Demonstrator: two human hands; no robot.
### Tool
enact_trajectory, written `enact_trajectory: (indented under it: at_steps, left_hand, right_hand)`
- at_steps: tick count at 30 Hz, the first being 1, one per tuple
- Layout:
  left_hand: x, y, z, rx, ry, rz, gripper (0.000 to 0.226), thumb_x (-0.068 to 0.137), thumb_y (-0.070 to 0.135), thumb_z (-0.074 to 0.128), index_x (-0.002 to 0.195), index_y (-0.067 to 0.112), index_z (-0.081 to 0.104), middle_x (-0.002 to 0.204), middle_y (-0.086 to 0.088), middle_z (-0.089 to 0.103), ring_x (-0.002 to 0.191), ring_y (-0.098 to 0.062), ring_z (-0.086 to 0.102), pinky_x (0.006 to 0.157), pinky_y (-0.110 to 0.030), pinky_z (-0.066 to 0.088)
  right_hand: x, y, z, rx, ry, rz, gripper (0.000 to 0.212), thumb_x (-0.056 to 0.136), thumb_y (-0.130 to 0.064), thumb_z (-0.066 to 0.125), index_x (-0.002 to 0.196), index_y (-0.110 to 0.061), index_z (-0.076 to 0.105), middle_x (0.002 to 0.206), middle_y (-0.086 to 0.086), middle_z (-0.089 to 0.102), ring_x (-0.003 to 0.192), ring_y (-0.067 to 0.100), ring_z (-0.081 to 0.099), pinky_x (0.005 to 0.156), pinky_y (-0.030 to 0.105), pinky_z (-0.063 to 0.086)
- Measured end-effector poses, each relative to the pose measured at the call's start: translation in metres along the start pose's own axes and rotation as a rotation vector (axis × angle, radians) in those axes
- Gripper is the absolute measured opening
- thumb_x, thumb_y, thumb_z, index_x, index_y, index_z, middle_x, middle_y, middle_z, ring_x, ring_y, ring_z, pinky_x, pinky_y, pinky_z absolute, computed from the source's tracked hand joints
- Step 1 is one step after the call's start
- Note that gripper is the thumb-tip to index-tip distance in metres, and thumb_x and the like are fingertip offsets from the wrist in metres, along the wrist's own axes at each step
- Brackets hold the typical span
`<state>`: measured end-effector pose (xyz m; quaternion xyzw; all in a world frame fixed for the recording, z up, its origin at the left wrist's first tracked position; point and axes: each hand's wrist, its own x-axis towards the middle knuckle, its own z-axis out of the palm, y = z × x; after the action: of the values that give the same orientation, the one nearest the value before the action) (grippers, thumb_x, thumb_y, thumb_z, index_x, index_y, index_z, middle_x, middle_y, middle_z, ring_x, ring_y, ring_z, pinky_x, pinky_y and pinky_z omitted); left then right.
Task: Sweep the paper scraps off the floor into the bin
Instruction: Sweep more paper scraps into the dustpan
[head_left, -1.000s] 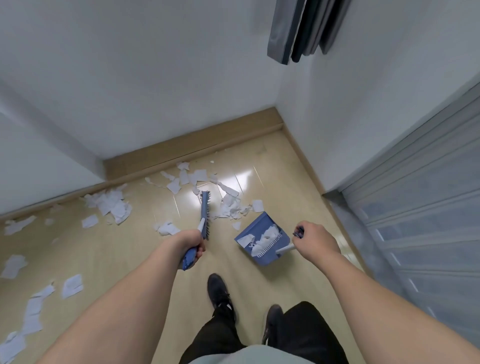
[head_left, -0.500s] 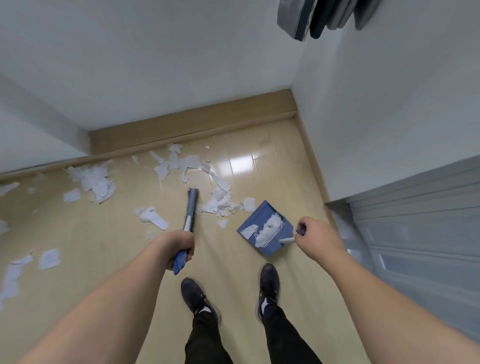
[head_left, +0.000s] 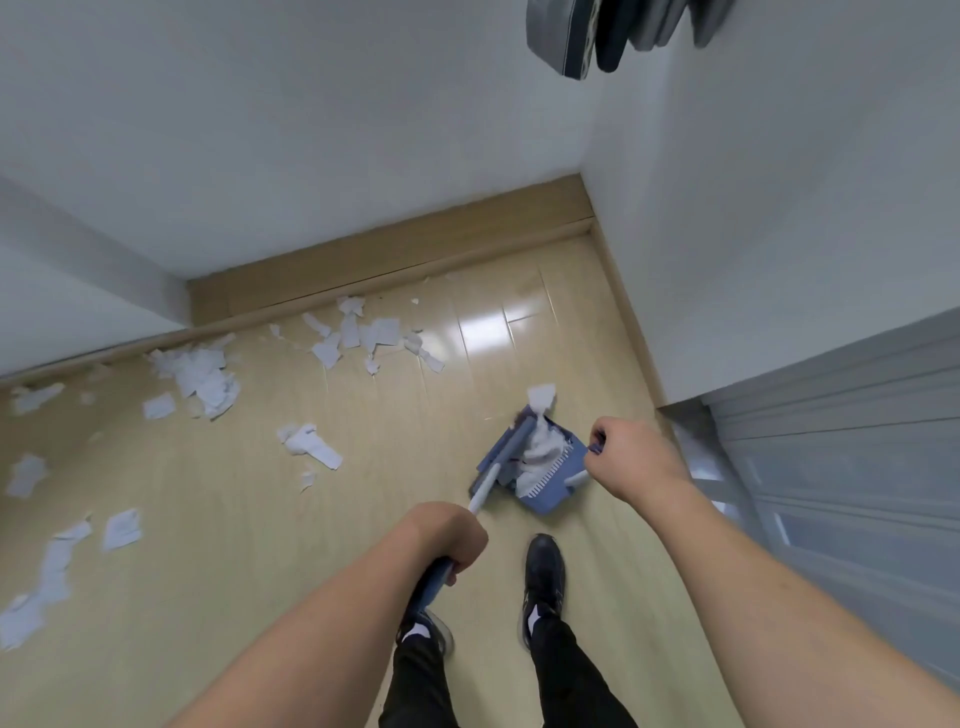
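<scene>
My left hand (head_left: 451, 535) grips the handle of a blue hand brush (head_left: 503, 456), whose head lies across the mouth of a blue dustpan (head_left: 545, 499). My right hand (head_left: 631, 457) holds the dustpan's handle, with the pan resting on the floor in front of my feet. A heap of white paper scraps (head_left: 543, 449) sits inside the pan, and one scrap (head_left: 542, 396) lies just beyond its far edge. More paper scraps lie scattered along the wall (head_left: 358, 332) and over the floor to the left (head_left: 200, 376). No bin is in view.
The beige floor ends at a wooden skirting board (head_left: 395, 254) under white walls forming a corner. A grey ribbed door or shutter (head_left: 841, 441) stands at the right. My two black shoes (head_left: 544, 569) stand just behind the dustpan. Dark items (head_left: 587, 31) hang at the top.
The brush swung right from the middle of the floor into the dustpan, pushing the nearby pile of scraps into it. The dustpan stayed in about the same place.
</scene>
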<state>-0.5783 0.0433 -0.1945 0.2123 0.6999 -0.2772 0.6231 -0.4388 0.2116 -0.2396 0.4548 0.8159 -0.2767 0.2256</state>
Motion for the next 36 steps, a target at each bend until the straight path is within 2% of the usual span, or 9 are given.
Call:
enact_trajectory:
  at_steps: [1,4,9,13,19,22,27,31,36]
  left_hand:
    - [-0.003,-0.002,0.0,0.046,0.002,0.003,0.023,0.08,0.002,0.05,0.099,0.003,0.062,0.074,-0.004,0.059,0.053,-0.017,0.049,0.057,-0.026,0.043]
    - [-0.015,-0.012,0.001,0.089,0.028,-0.028,0.015,0.069,0.001,0.055,0.082,0.006,0.061,0.077,-0.006,0.062,0.057,-0.02,0.052,0.069,-0.028,0.046]
    - [-0.032,-0.036,0.022,0.112,0.099,-0.082,0.036,0.073,0.0,0.054,0.107,0.007,0.061,0.073,-0.004,0.063,0.076,-0.024,0.058,0.073,-0.029,0.047]
    - [-0.035,-0.044,0.025,0.067,0.095,-0.148,0.018,0.071,0.001,0.054,0.088,0.006,0.059,0.074,-0.005,0.061,0.075,-0.026,0.058,0.072,-0.029,0.047]
    - [-0.01,-0.022,0.039,0.108,0.044,-0.123,0.041,0.077,0.001,0.054,0.118,0.001,0.057,0.099,-0.01,0.062,0.085,-0.028,0.056,0.075,-0.033,0.047]
    - [-0.003,-0.002,0.054,0.187,-0.012,-0.098,0.045,0.077,0.002,0.055,0.122,0.0,0.055,0.108,-0.012,0.063,0.085,-0.028,0.054,0.073,-0.033,0.045]
    - [-0.021,0.012,0.068,0.267,-0.041,-0.091,0.055,0.078,0.002,0.057,0.132,0.0,0.05,0.1,-0.01,0.057,0.087,-0.028,0.053,0.074,-0.033,0.044]
    - [-0.058,0.007,0.062,0.322,0.072,-0.109,0.048,0.086,0.005,0.053,0.134,0.001,0.049,0.084,-0.008,0.059,0.082,-0.022,0.056,0.074,-0.03,0.044]
    - [-0.086,0.01,0.047,0.204,0.237,-0.18,0.045,0.093,0.014,0.04,0.136,0.003,0.043,0.074,-0.004,0.056,0.057,-0.013,0.053,0.058,-0.023,0.043]
  right_hand:
    - [-0.004,0.001,0.0,0.002,-0.006,-0.001,0.004,0.081,-0.023,0.053,0.083,-0.023,0.056,0.083,-0.001,0.061,0.074,0.025,0.058,0.053,0.026,0.037]
    - [-0.019,0.008,0.002,0.018,-0.038,-0.008,0.005,0.084,-0.022,0.052,0.085,-0.024,0.056,0.087,-0.001,0.061,0.076,0.024,0.058,0.054,0.025,0.036]
    - [-0.053,0.024,0.012,0.054,-0.05,-0.031,0.005,0.083,-0.021,0.053,0.085,-0.023,0.057,0.09,-0.001,0.063,0.079,0.025,0.06,0.061,0.027,0.044]
    - [-0.067,0.029,0.02,0.024,-0.04,-0.038,0.004,0.086,-0.026,0.057,0.084,-0.027,0.053,0.092,-0.002,0.063,0.08,0.024,0.06,0.062,0.027,0.045]
    - [-0.072,0.046,0.036,0.065,-0.009,0.049,0.005,0.086,-0.028,0.057,0.082,-0.027,0.053,0.088,-0.003,0.061,0.077,0.024,0.059,0.06,0.027,0.044]
    - [-0.073,0.049,0.045,0.068,0.006,0.05,0.003,0.084,-0.025,0.052,0.084,-0.027,0.055,0.087,-0.002,0.062,0.076,0.024,0.059,0.057,0.026,0.042]
    - [-0.078,0.052,0.043,0.084,-0.024,0.061,0.003,0.086,-0.026,0.053,0.087,-0.025,0.056,0.089,-0.001,0.062,0.076,0.023,0.059,0.054,0.024,0.039]
    - [-0.092,0.059,0.042,0.113,-0.042,0.05,0.002,0.089,-0.026,0.054,0.087,-0.026,0.054,0.092,-0.001,0.062,0.079,0.024,0.058,0.055,0.024,0.038]
    - [-0.112,0.064,0.051,0.142,-0.064,0.056,0.005,0.089,-0.024,0.052,0.084,-0.025,0.052,0.093,0.0,0.063,0.079,0.025,0.058,0.061,0.026,0.042]
